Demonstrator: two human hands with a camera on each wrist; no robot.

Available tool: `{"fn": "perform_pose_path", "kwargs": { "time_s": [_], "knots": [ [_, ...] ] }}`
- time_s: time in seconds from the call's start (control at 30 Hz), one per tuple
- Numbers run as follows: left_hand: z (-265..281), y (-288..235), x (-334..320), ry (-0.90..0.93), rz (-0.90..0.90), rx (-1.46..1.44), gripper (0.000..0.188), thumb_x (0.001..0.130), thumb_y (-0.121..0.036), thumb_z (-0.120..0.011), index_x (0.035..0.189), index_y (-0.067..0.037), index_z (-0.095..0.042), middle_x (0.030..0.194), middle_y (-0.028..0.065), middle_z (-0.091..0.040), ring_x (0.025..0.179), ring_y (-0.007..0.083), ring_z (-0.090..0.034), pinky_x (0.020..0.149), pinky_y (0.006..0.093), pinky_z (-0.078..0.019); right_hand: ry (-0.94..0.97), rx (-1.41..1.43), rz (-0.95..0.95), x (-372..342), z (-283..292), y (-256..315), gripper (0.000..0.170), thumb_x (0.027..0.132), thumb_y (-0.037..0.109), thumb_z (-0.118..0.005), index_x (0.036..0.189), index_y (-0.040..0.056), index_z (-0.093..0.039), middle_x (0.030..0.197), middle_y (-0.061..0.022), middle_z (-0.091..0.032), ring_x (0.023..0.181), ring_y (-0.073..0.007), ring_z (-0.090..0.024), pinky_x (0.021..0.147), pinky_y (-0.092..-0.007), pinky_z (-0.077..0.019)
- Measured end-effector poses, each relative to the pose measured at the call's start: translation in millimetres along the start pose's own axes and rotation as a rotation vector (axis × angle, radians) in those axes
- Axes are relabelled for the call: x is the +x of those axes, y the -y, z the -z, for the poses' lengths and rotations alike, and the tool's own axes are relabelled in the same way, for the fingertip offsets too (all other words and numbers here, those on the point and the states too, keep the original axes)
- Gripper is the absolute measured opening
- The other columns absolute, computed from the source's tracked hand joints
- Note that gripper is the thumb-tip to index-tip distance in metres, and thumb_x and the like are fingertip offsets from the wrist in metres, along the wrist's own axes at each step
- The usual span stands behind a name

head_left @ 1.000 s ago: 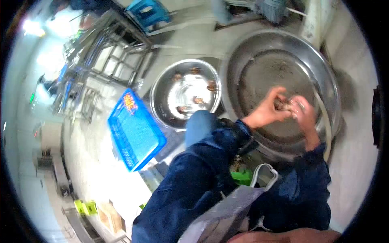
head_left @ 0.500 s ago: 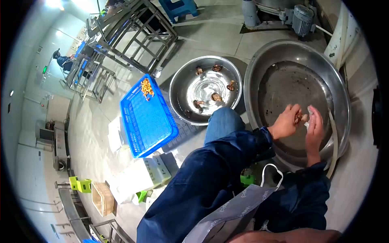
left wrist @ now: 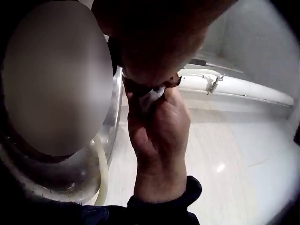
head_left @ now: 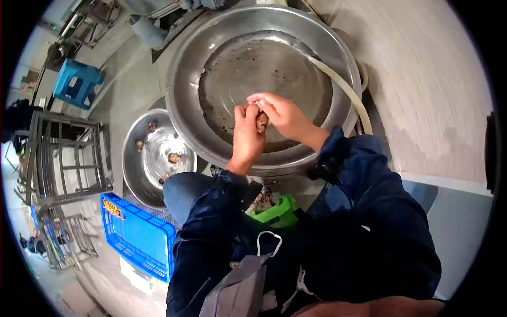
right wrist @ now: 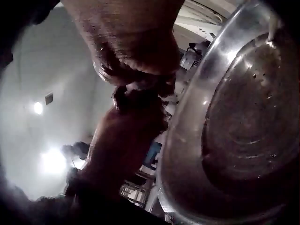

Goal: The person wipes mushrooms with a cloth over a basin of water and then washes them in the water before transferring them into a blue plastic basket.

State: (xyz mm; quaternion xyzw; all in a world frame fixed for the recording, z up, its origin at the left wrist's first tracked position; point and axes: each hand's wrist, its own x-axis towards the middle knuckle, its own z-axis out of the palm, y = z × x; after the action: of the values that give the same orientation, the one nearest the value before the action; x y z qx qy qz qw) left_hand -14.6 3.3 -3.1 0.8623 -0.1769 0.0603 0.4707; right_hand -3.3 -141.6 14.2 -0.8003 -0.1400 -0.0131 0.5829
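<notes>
Over the large steel basin, my left hand grips a brown mushroom between curled fingers and thumb. My right hand meets it from the other side, thumb and fingers at the mushroom's upper end. Against the right palm is a small white piece, partly covered by fingers, whose kind I cannot tell. The basin holds shallow, murky water with dark specks. In the right wrist view both hands are dark and overlap, hiding most of the mushroom. A smaller steel bowl with several brown mushrooms stands left of the basin.
A pale hose hangs over the basin's right rim. At the left lie a blue basket with orange pieces in one corner, a blue stool and a metal frame. Something green sits between the knees.
The head view has swung right, shifting basin, bowl and basket leftward in the picture. The hands have drawn together; the right fingers, apart from the mushroom half a second ago, are now at it.
</notes>
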Motion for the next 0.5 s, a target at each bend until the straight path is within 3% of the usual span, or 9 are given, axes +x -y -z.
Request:
{"fn": "perform_pose_path", "kwargs": {
  "time_s": [0.1,0.2,0.23,0.33,0.37,0.47,0.5],
  "knots": [
    [1.3,-4.5,1.4,0.005,-0.089,-0.032,0.037,0.073,0.009,-0.06,0.106,-0.006,-0.054,0.107,0.0187,-0.049,0.103,0.0379,-0.05,0.086,0.0423,-0.0441,-0.049,0.213,-0.066,12.0,17.9,-18.2,0.03,0.101,0.02,-0.042,0.117,-0.0004,-0.057,0.108,-0.0109,-0.066,0.101,-0.0203,-0.064,0.083,-0.0309,-0.0495],
    [-0.6,-7.1,6.0,-0.091,-0.169,-0.094,0.034,0.073,0.011,-0.059,0.102,-0.004,-0.054,0.105,0.0177,-0.049,0.103,0.0362,-0.049,0.088,0.0397,-0.0426,-0.161,0.588,-0.14,21.6,31.7,-18.5,0.03,0.102,0.018,-0.04,0.121,-0.0012,-0.053,0.109,-0.0104,-0.064,0.094,-0.0136,-0.06,0.085,-0.0299,-0.0476],
    [0.0,-5.5,8.0,-0.107,-0.167,-0.023,0.038,0.07,0.012,-0.06,0.103,-0.005,-0.053,0.105,0.0157,-0.049,0.103,0.0339,-0.049,0.086,0.0385,-0.0436,-0.11,0.625,-0.102,18.1,36.8,-10.6,0.031,0.102,0.018,-0.04,0.122,-0.0013,-0.053,0.111,-0.0092,-0.063,0.094,-0.0137,-0.06,0.086,-0.0301,-0.0477],
    [-2.6,-4.8,8.6,-0.066,-0.083,0.008,0.039,0.071,0.011,-0.06,0.105,-0.006,-0.052,0.102,0.0139,-0.049,0.101,0.0315,-0.049,0.084,0.0373,-0.0444,0.004,0.304,0.04,2.0,14.4,11.0,0.029,0.101,0.017,-0.041,0.122,0.0001,-0.053,0.113,-0.0098,-0.063,0.098,-0.0156,-0.061,0.088,-0.0303,-0.0472],
    [-4.4,-4.7,5.7,-0.028,-0.043,-0.009,0.038,0.073,0.01,-0.06,0.106,-0.007,-0.051,0.1,0.014,-0.048,0.101,0.0314,-0.049,0.084,0.0373,-0.0443,-0.038,-0.043,0.247,1.1,11.6,6.1,0.028,0.101,0.016,-0.042,0.121,0.002,-0.055,0.112,-0.0106,-0.063,0.101,-0.0173,-0.062,0.084,-0.0292,-0.0499],
    [-8.1,-6.2,5.9,-0.002,-0.018,-0.081,0.031,0.08,0.007,-0.059,0.108,-0.007,-0.052,0.1,0.0123,-0.047,0.093,0.026,-0.051,0.076,0.0337,-0.0491,-0.167,0.135,0.039,3.3,19.7,-1.0,0.027,0.099,0.018,-0.044,0.116,0.0027,-0.057,0.107,-0.0133,-0.065,0.096,-0.0224,-0.064,0.076,-0.0306,-0.0529],
    [-6.7,-7.9,7.4,0.015,0.036,-0.141,0.033,0.08,0.008,-0.058,0.109,-0.007,-0.053,0.1,0.0126,-0.048,0.094,0.0271,-0.05,0.079,0.0345,-0.048,-0.237,0.142,0.141,8.6,21.4,1.5,0.026,0.099,0.017,-0.044,0.115,0.0027,-0.058,0.107,-0.0127,-0.065,0.093,-0.0208,-0.064,0.071,-0.0319,-0.0541]
  ]
}}
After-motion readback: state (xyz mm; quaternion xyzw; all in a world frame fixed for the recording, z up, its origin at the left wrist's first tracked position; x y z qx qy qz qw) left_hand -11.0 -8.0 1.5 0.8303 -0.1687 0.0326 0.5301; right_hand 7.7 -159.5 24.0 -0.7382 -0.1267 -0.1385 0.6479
